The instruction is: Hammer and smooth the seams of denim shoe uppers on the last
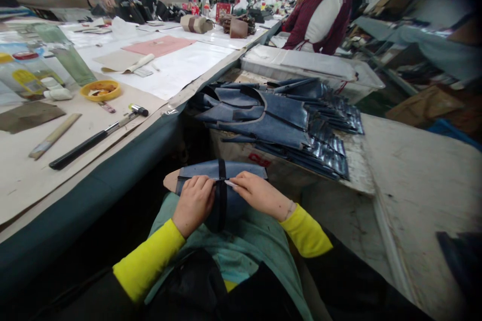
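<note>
A dark blue leather-like piece (pixel 241 167) lies across my lap, with a black strap (pixel 222 195) running over its middle and a beige end sticking out at the left. My left hand (pixel 194 203) is closed on its left part, the fingers bent over near the strap. Pinched in my right hand (pixel 261 195) is a small whitish pointed tool (pixel 229 183); its tip reaches the strap where it crosses the seam. The tool's exact kind cannot be made out, as the fingers cover most of it. A green apron (pixel 248 241) spreads beneath the piece.
Blue cut pieces (pixel 278 110) are stacked on a box ahead to the right. On the left table lie a black-handled hammer (pixel 98 135), a wooden stick (pixel 54 136), a yellow dish (pixel 100 91) and bottles (pixel 18 77). A co-worker (pixel 320 20) bends over beyond the stack.
</note>
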Motion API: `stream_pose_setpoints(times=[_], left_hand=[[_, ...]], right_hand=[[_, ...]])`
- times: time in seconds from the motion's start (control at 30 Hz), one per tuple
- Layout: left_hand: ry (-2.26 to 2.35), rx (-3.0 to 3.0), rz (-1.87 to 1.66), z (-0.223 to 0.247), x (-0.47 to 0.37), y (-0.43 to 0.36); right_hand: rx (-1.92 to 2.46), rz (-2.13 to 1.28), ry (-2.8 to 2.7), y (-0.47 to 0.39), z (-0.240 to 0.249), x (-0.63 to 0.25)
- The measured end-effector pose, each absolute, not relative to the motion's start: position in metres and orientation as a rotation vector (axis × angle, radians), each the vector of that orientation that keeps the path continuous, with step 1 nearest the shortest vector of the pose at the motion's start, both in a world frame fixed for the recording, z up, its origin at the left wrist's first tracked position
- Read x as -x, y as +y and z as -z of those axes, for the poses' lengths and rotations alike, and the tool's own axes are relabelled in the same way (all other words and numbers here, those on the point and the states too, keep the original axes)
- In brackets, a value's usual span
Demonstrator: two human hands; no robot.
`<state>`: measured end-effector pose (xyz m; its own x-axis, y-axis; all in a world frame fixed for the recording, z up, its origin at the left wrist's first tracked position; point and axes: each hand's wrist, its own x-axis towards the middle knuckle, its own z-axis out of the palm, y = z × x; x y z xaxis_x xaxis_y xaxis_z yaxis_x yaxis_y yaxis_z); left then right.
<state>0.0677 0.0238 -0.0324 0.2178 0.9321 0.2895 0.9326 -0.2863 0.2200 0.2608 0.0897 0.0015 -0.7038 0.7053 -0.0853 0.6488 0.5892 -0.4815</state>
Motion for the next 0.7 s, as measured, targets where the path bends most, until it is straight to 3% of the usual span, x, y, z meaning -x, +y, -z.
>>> stream_pose_setpoints(times=[0.3,0.53,0.7], left_hand=[[-1.924,2.357,0.393,0.024,-0.064,0.028],[-1.815,2.560,0.582,0.024,-0.076,0.031],[-1.713,2.665,0.626,0.036,-0.074,0.032]], right_hand=[[1.169,-0.717,-2.704,0.093,0.001,-0.263],[1.197,-0.714,-2.725,0.093,-0.002,-0.260],[1.218,-0.517,-2.770,0.080,-0.002,-0.253]])
